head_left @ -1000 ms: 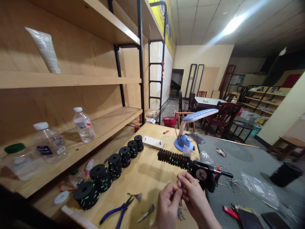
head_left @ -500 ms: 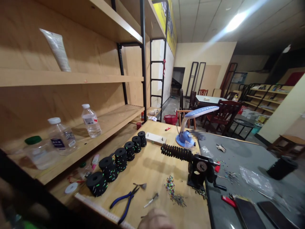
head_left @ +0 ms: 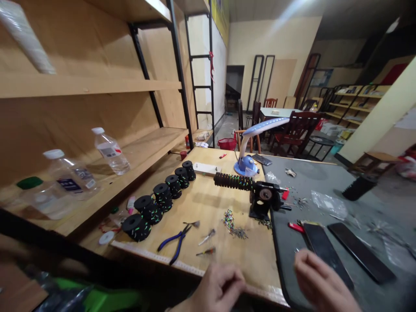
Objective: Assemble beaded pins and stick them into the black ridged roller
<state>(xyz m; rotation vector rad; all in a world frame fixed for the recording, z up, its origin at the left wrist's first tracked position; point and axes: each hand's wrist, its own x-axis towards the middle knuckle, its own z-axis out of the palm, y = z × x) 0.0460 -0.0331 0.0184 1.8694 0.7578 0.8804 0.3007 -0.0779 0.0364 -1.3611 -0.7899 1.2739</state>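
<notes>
The fingers (head_left: pixel 232 277) of the left hand (head_left: pixel 221 288) bunch closed at the tips, and nothing shows between them, though something tiny could be hidden there. That hand sits at the front edge of the wooden workbench (head_left: pixel 214 255). The fingers (head_left: pixel 303 260) of the right hand (head_left: pixel 320 281) curl loosely, partly open, with nothing visible in them. That hand is over the gray mat (head_left: pixel 286 255), overlapping the lower end of the nearer of two black flat boards (head_left: pixel 321 242) in view; whether it touches the board cannot be told.

The second black board (head_left: pixel 359 247) lies just beside the first, and one red lighter (head_left: pixel 295 227) lies near the first board's top end. On the bench, one pair of blue-handled pliers (head_left: pixel 175 245) lies near the left hand, beside one heap of small colored bits (head_left: pixel 229 222). Farther out, six black bristled spools (head_left: pixel 162 197) stand in a row, and one black bristled coil (head_left: pixel 232 181) sits in a clamp (head_left: pixel 263 199) at the mat's edge. One more black spool (head_left: pixel 359 187) stands on the mat.
</notes>
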